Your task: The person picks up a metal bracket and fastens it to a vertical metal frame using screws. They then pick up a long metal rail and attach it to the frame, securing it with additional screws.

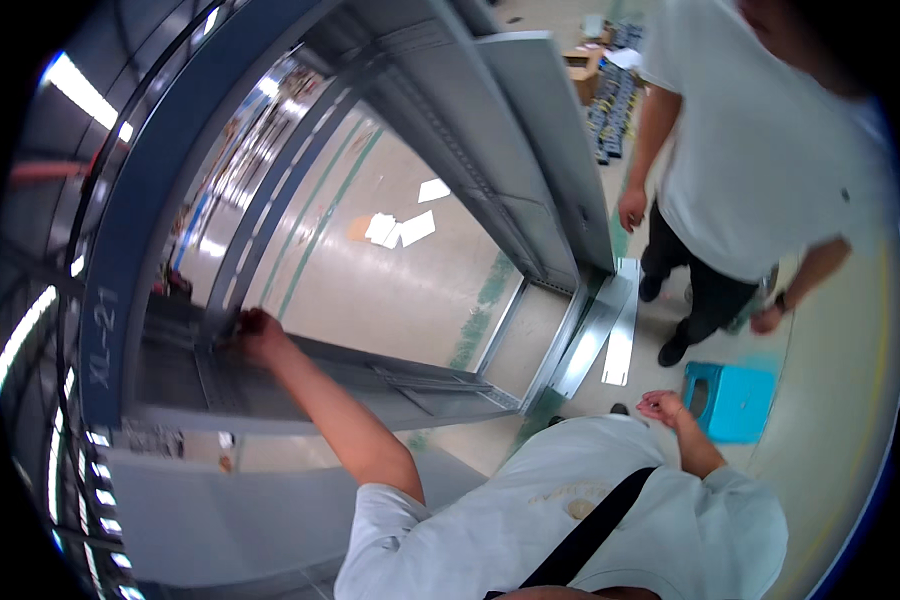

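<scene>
A tall grey metal cabinet frame stands in front of me, open through its middle. My left arm is stretched up to the left, and my left hand is at an inner corner near the frame's top. Its fingers are curled in against the dark metal; whatever they grip there is too dim to make out. Low in front of my body, away from the frame, is my right hand. Its fingers are bent together, and any small thing in them cannot be told.
Another person stands at the right, arms hanging. A blue plastic stool is on the floor by my right arm. Pale metal strips lie at the cabinet's foot. White sheets show through the frame; a cardboard box and parts lie farther back.
</scene>
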`<state>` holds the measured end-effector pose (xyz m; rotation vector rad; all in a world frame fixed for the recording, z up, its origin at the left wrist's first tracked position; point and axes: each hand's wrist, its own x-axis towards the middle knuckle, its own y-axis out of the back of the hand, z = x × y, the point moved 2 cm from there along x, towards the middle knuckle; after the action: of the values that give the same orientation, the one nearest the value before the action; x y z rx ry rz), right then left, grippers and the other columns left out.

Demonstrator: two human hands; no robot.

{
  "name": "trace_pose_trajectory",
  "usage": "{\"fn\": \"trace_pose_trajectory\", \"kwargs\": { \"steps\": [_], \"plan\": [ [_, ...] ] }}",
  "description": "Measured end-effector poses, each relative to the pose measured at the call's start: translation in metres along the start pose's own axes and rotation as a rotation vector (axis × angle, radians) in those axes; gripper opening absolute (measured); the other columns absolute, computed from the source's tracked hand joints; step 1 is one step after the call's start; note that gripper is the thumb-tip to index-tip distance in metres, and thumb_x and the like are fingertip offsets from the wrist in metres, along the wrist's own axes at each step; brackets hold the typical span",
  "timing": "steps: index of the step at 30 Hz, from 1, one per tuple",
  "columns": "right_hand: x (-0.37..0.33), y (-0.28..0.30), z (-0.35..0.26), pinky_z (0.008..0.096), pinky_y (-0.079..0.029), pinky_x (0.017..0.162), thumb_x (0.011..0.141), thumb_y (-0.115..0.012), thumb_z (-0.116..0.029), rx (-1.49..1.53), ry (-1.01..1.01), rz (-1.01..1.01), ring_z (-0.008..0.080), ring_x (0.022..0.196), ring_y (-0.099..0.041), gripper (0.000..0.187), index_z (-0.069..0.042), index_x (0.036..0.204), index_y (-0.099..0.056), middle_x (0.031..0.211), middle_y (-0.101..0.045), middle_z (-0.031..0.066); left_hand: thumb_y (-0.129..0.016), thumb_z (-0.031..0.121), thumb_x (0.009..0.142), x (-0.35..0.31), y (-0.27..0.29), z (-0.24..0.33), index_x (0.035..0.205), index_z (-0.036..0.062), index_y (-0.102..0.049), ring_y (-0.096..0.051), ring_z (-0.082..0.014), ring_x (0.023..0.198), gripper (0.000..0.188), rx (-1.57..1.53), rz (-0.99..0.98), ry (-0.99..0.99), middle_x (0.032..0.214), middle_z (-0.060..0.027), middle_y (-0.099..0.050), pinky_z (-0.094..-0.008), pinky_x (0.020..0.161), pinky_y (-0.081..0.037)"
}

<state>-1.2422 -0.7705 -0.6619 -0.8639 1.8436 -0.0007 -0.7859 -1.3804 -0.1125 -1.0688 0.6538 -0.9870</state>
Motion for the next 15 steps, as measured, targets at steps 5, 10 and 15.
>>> {"fn": "trace_pose_trajectory", "kwargs": {
  "steps": [5,10,15],
  "plan": [
    [0.010,-0.051,-0.044,0.0411,-0.060,0.085,0.092,-0.051,0.000,-0.001,0.044,-0.175,0.0347,0.101,-0.068,0.023,0.008,0.113,-0.058,0.105,-0.065,0.0202,-0.052,0.065,0.092,-0.010,-0.006,-0.012,0.080,0.0178,-0.057,-0.052,-0.0140,0.047,0.049,0.011,-0.139,-0.001,0.054,0.0010,-0.054,-0.0250,0.044,-0.043],
    [-0.019,-0.195,-0.122,0.0370,-0.053,0.101,0.084,-0.049,0.009,-0.062,0.163,-0.453,0.0333,0.119,-0.060,0.039,0.012,0.123,-0.053,0.120,-0.059,0.0232,-0.053,0.054,0.097,-0.034,-0.004,-0.008,0.085,0.0136,-0.058,-0.053,-0.0132,0.055,0.043,-0.003,-0.093,-0.153,0.066,0.0008,-0.057,-0.0246,0.049,-0.043],
    [-0.059,-0.350,-0.170,0.0346,-0.051,0.103,0.080,-0.045,0.014,-0.257,0.248,-0.711,0.0304,0.124,-0.057,0.052,0.010,0.132,-0.049,0.129,-0.058,0.0220,-0.048,0.039,0.103,-0.051,-0.005,-0.012,0.092,0.0103,-0.056,-0.055,-0.0175,0.059,0.032,-0.019,-0.082,-0.229,0.074,-0.0041,-0.059,-0.0301,0.052,-0.045]
  ]
}}
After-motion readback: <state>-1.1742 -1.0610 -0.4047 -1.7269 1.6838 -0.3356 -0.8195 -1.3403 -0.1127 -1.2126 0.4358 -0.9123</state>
